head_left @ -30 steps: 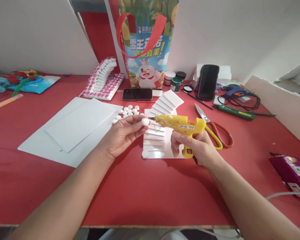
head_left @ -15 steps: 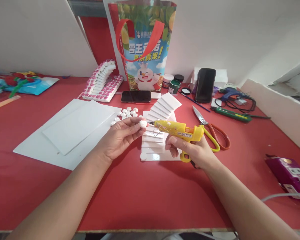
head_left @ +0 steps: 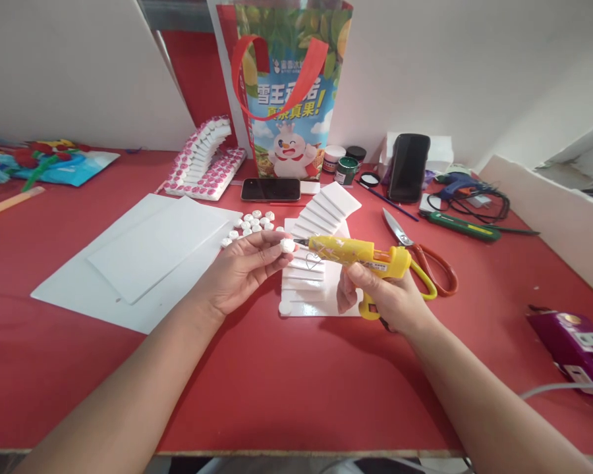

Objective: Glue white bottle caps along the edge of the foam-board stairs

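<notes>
At the far left of the red counter (head_left: 286,395) lies a heap of colourful craft pieces on a blue sheet (head_left: 39,161), and next to it, nearer to the person, two flat white foam boards (head_left: 143,257) lie one on top of the other. Behind them stands a curved white foam staircase model with pink dots (head_left: 202,161). A group of small white round foam pieces (head_left: 250,222) lies loose on the counter just beside the boards. The left hand (head_left: 244,266) is closed lightly, and its thumb and fingertips pinch one small white foam piece (head_left: 287,245) above the counter. The metal nozzle of the yellow plastic hot glue gun (head_left: 358,253) touches this piece or is just beside it; I cannot tell which. Under the gun lies a white foam staircase with fanned steps (head_left: 321,214) on its white base. The right hand (head_left: 388,299) is wrapped firmly around the handle of the gun, with the fingers at the trigger. Behind, a colourful printed bag with red handles (head_left: 289,92) stands upright, and a black phone (head_left: 271,189) lies flat before it. To the right are small paint jars (head_left: 346,164), scissors with orange handles (head_left: 422,253), a second dark phone standing upright (head_left: 408,168), a blue glue gun with black cable (head_left: 462,187) and, at the far right edge, a purple box (head_left: 573,342).
</notes>
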The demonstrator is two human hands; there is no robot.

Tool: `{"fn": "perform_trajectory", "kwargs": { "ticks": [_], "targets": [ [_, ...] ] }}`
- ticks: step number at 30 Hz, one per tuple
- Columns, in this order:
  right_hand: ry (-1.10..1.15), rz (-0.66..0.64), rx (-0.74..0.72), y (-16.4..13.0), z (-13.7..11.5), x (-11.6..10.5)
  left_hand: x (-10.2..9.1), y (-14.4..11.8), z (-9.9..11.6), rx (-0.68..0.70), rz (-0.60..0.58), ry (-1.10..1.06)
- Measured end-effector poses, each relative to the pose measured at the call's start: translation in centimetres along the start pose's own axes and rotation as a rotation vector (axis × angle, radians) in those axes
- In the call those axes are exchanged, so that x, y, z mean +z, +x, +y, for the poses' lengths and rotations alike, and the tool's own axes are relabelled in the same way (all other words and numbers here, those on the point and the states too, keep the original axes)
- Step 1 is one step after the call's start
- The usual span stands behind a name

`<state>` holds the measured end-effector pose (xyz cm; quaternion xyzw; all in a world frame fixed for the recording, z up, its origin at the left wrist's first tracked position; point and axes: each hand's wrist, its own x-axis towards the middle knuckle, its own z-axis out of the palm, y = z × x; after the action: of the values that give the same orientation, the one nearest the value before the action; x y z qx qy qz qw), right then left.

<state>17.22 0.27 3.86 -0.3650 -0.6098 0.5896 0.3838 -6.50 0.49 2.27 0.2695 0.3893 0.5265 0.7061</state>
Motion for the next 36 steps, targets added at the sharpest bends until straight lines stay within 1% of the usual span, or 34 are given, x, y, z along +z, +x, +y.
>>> {"fn": "perform_trajectory", "kwargs": {
  "ticks": [5, 12, 18, 24, 31, 34, 36],
  "targets": [
    [0.073, -0.010, 0.045, -0.03, 0.17, 0.26, 0.20, -0.06, 0.04, 0.003, 0.005, -0.010],
    [0.041, -0.020, 0.073, -0.17, 0.00, 0.29, 0.20, -0.06, 0.06, 0.001, -0.015, -0.027],
    [0.008, -0.007, 0.083, -0.17, 0.15, 0.39, 0.08, -0.17, 0.06, -0.011, 0.000, -0.020],
    [-0.023, -0.031, 0.105, -0.21, 0.07, 0.42, 0.09, -0.06, 0.00, 0.018, -0.011, -0.013],
    [-0.032, 0.004, 0.115, -0.15, 0.01, 0.34, 0.10, -0.02, -0.03, 0.023, 0.008, -0.021],
    [-0.034, 0.031, 0.086, -0.19, -0.22, 0.25, 0.15, -0.08, 0.01, 0.020, -0.004, -0.015],
    [-0.043, 0.023, 0.060, -0.22, -0.47, 0.20, 0.15, -0.08, 0.02, 0.022, -0.011, -0.001]
  ]
}}
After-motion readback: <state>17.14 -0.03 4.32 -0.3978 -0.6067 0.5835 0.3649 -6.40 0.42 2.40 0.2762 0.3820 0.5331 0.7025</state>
